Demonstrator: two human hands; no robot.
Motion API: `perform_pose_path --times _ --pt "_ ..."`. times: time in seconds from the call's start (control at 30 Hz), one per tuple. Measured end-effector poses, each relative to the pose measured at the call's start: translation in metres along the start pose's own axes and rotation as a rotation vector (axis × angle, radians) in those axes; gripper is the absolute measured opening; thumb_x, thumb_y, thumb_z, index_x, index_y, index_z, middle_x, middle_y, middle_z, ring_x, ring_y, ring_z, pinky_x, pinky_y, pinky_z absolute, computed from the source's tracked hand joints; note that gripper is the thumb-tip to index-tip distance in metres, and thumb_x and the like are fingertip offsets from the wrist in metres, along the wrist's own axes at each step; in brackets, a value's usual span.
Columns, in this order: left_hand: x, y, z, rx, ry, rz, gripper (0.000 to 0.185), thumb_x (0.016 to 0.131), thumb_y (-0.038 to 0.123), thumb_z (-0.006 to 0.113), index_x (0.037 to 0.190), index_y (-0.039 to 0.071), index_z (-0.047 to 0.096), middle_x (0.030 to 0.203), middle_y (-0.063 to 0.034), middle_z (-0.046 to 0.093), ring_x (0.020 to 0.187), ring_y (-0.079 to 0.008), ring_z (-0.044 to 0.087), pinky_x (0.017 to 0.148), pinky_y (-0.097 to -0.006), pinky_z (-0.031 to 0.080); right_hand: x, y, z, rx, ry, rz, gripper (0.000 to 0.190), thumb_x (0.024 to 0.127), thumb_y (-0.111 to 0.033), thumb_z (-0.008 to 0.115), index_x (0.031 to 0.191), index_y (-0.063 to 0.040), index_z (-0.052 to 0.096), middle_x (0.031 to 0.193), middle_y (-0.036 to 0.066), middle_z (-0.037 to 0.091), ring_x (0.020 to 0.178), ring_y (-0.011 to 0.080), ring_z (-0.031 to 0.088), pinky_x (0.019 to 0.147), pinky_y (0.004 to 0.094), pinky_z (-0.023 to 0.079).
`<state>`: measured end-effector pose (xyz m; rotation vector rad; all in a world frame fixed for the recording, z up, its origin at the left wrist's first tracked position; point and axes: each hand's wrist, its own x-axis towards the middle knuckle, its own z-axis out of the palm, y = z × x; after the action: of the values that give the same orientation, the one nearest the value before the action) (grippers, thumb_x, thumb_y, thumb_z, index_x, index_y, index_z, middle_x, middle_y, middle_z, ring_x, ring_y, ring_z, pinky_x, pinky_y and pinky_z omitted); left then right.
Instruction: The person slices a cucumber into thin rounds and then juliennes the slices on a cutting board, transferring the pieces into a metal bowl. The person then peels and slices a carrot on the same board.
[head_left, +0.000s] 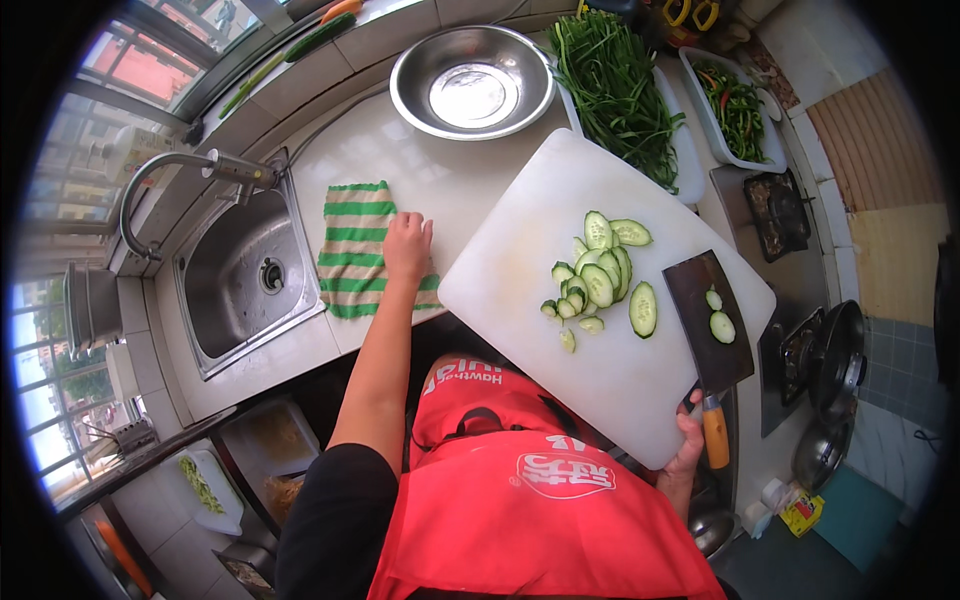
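My left hand (408, 246) is at the right edge of a green-and-beige striped cloth (355, 247) on the counter, its fingers curled on the fabric and their tips partly hidden. My right hand (684, 439) grips the near corner of a white plastic cutting board (517, 217), which sits at an angle and overhangs the counter's front edge. Sliced cucumber (598, 283) lies heaped mid-board. A cleaver (694, 307) rests flat on the board's right side, two small slices stuck to its blade. Its wooden handle (716, 435) juts past the edge beside my right hand.
A stainless steel basin (472, 82) stands at the back, beside a tray heaped with green chives (615, 90). Farther right is a container of cut peppers (731, 112). The sink (232, 277) with its faucet (240, 169) is at left; a wok (834, 364) sits at right.
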<state>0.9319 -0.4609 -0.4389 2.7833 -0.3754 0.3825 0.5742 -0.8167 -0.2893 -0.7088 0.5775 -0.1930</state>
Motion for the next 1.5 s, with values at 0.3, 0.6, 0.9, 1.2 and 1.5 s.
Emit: perform_pose_path --times 0.3,0.6,0.9,1.2,1.5 --pt "0.008 -0.083 0.023 0.52 -0.125 -0.344 0.01 0.081 0.005 0.058 0.09 0.002 0.056 0.099 -0.0145 0.054 0.087 -0.0262 0.062 0.067 -0.0296 0.056 0.012 0.009 0.017 0.034 -0.032 0.007 0.039 0.079 -0.009 0.052 0.115 -0.018 0.039 0.127 0.018 0.051 0.116 0.0327 0.049 0.094 0.0487 0.044" --pt "-0.015 -0.113 0.002 0.55 -0.295 -0.336 0.011 0.081 0.002 0.058 0.09 -0.001 0.063 0.11 -0.015 0.049 0.091 -0.0283 0.061 0.068 -0.0337 0.057 0.021 0.0 0.04 0.04 0.017 -0.021 0.039 0.076 -0.009 0.053 0.112 -0.016 0.039 0.119 0.019 0.052 0.111 0.0311 0.051 0.092 0.0441 0.045" --pt "-0.001 -0.137 -0.017 -0.813 0.099 -0.646 0.015 0.077 0.0 0.06 0.092 -0.002 0.061 0.1 -0.014 0.054 0.087 -0.0249 0.06 0.067 -0.0325 0.052 0.023 -0.004 0.039 0.049 0.02 -0.05 0.037 0.077 -0.009 0.053 0.111 -0.017 0.041 0.12 0.016 0.051 0.111 0.0306 0.051 0.093 0.0448 0.045" --pt "-0.022 -0.097 -0.024 -0.163 0.496 -0.53 0.027 0.083 0.014 0.066 0.105 0.0 0.058 0.109 -0.0192 0.051 0.1 -0.0307 0.053 0.084 -0.0386 0.046 0.024 -0.001 0.037 0.109 -0.023 -0.049 0.036 0.079 -0.008 0.051 0.112 -0.018 0.041 0.123 0.016 0.051 0.115 0.0307 0.049 0.095 0.0456 0.043" --pt "0.008 -0.125 -0.023 0.136 0.005 -0.704 0.023 0.084 0.012 0.065 0.102 -0.001 0.06 0.102 -0.015 0.056 0.091 -0.0329 0.057 0.083 -0.0385 0.047 0.03 -0.002 0.051 0.04 -0.035 -0.071 0.034 0.081 -0.01 0.053 0.111 -0.017 0.039 0.115 0.016 0.054 0.106 0.0279 0.053 0.089 0.0429 0.046"
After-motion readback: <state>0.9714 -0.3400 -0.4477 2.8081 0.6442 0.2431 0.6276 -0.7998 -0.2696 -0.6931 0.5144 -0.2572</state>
